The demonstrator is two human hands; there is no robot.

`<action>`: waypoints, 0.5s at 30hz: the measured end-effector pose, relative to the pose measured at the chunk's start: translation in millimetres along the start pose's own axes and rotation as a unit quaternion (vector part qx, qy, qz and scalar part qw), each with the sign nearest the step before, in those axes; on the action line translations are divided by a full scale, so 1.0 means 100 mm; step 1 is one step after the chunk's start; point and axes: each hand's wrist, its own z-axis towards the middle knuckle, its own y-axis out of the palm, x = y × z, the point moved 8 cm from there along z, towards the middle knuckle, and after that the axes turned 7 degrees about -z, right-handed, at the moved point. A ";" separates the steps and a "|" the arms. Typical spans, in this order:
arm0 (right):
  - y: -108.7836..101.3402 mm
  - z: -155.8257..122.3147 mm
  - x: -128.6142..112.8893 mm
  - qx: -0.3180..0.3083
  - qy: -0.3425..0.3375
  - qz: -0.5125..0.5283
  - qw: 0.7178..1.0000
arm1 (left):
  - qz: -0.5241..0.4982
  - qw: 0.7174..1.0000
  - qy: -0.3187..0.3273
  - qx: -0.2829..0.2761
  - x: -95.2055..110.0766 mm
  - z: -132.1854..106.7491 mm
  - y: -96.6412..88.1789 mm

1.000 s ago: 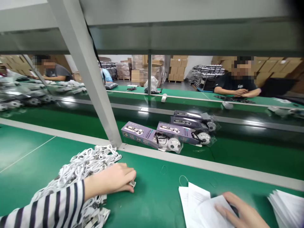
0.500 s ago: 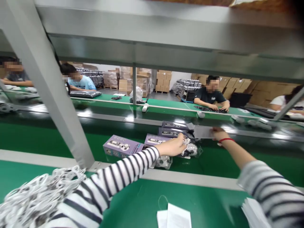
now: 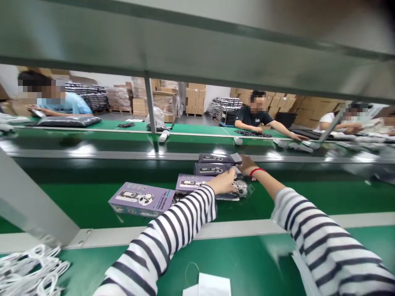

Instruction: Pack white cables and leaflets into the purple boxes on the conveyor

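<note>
Currently: bagged football-patterned item (image 3: 240,189) on the green tabletop (image 3: 308,201), beside purple boxes (image 3: 197,183); left hand (image 3: 224,182) over it, right hand (image 3: 248,164) just beyond, both grips unclear. Slippery film could slide from a loose hold.

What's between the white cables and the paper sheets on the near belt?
Between the cables and paper: the striped sleeve of the left arm, over green belt, in the head view.

Black-and-white striped sleeves (image 3: 163,242); a red wristband (image 3: 256,172); purple boxes (image 3: 138,198); green conveyor belt (image 3: 92,218).
</note>
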 end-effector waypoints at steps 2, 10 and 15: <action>-0.27 -0.20 0.05 0.012 -0.012 -0.001 1.000 | 0.007 1.000 0.017 0.019 0.03 0.00 -0.04; -1.35 -2.24 0.50 0.002 -0.089 0.007 0.996 | 0.270 0.953 0.138 0.024 0.55 0.19 0.21; -0.77 -4.00 1.30 -0.109 0.118 0.035 0.986 | 0.242 0.955 0.170 0.036 0.69 0.26 0.21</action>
